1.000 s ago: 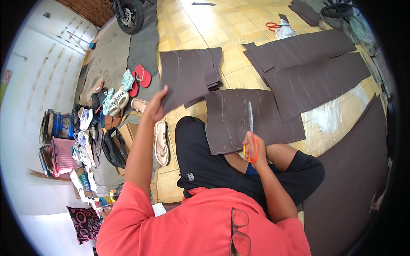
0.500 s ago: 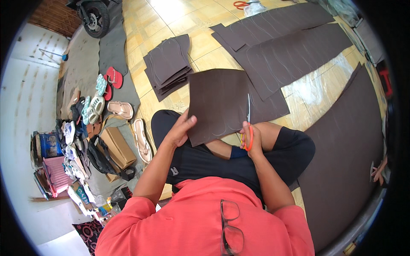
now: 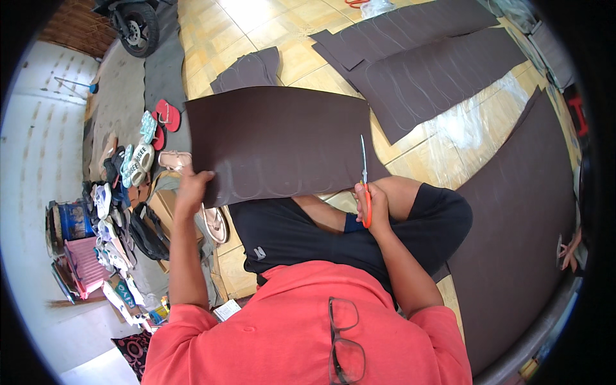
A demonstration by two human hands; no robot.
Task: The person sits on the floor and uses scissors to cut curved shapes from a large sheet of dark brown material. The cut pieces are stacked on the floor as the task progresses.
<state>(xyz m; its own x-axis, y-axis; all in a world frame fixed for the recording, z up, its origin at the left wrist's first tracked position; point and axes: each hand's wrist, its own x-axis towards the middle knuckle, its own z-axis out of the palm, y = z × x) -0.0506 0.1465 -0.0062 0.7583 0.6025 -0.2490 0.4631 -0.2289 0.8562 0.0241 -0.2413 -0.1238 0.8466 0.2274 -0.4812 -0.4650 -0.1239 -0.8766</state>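
One brown sheet [image 3: 282, 144]: held in front of the person, its near edge over the crossed legs [image 3: 314, 231]; pale curved outlines show along that edge.
Left hand [image 3: 194, 187]: grasping the sheet at its near left corner, thumb on the upper face.
Right hand [image 3: 373, 202]: closed around the orange handles of the scissors [image 3: 367, 208], beside the sheet's right end.
Blades: pointing away from the person, over the sheet's right part in this view; whether they touch it, I cannot tell.
Cut pieces [image 3: 250, 69]: stacked on the tiled floor [image 3: 218, 29], partly hidden behind the sheet.
Marked sheets [image 3: 436, 80]: overlapping on the floor, farther off to the right, near some clear plastic [image 3: 459, 131].
Large brown sheet [image 3: 513, 244]: spread at the person's right.
Tan sandal [image 3: 218, 224]: near the left forearm.
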